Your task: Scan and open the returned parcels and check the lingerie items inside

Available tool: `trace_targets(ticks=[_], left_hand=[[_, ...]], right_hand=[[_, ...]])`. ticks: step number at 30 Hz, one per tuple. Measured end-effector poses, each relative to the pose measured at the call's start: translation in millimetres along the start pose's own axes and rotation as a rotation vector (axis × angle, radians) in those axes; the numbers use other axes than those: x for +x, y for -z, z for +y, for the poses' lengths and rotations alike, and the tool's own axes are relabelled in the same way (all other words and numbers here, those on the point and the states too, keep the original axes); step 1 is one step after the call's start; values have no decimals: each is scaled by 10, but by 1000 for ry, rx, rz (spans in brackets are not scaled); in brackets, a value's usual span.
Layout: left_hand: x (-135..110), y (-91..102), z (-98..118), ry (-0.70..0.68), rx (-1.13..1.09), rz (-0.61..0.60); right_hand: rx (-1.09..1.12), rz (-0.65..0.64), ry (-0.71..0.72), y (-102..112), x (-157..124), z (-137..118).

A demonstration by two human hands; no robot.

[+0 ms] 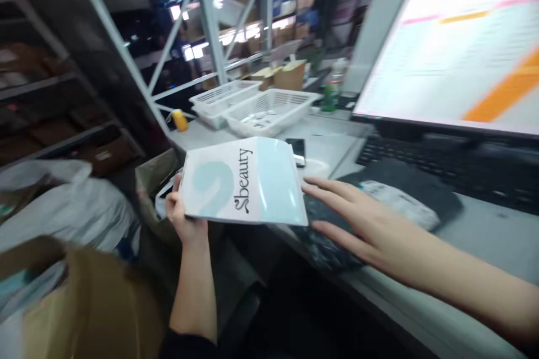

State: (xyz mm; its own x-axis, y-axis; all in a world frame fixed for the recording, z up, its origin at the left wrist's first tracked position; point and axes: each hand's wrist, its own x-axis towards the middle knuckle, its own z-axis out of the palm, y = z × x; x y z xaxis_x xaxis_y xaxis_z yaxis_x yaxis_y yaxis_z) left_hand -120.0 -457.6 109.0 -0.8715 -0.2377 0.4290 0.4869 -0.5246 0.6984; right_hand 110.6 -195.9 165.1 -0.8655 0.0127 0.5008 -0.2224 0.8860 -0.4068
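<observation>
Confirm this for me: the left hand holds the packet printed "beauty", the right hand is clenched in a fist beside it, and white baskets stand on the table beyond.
Not quite: the head view shows the right hand open and stretched out towards the packet, not clenched. The left hand does hold it, and white baskets stand on the table beyond.

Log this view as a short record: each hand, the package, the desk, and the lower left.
Left hand: gripping the package at its left end
Right hand: open, beside the package's right edge; contact unclear
Package: white and pale blue, "beauty" printed sideways
Desk: monitor, keyboard, white plastic baskets, bottle
Lower left: open cardboard box
</observation>
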Motion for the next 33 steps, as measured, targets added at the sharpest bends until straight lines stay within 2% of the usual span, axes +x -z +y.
trace_targets(ticks=[2,5,8,13,16,20,23,25,27,31,33], left_hand=[[-335,-303,-136,45,-91,-66],[-631,-515,-202,104,-185,-118],[-758,-535,-214,161,-144,-125],[-848,-431,-254,191,-61,-95],[-914,-401,-300,263,-111,-27],[-989,-408,-397,590,-147,-47],[-971,-414,-502,805,-130,-85],[-937,-407,-568,905,-147,-119],[-915,-388,-611,1002,-194,-196],[-977,-326,-593,1284,-296,-308],[-1061,-296,-524,1446,-335,-329]], right_hand=[[-37,-32,-66,7,40,-34],[8,31,-156,31,40,23],[162,60,-219,47,-60,81],[496,-42,-257,11,-162,34],[466,-54,-325,-21,-119,-39],[311,141,-394,-36,44,-80],[417,299,-409,-59,157,-53],[527,294,-410,-95,183,-38],[504,231,-364,-124,171,-49],[62,205,-113,-20,199,-169],[-38,209,1,117,313,-244]])
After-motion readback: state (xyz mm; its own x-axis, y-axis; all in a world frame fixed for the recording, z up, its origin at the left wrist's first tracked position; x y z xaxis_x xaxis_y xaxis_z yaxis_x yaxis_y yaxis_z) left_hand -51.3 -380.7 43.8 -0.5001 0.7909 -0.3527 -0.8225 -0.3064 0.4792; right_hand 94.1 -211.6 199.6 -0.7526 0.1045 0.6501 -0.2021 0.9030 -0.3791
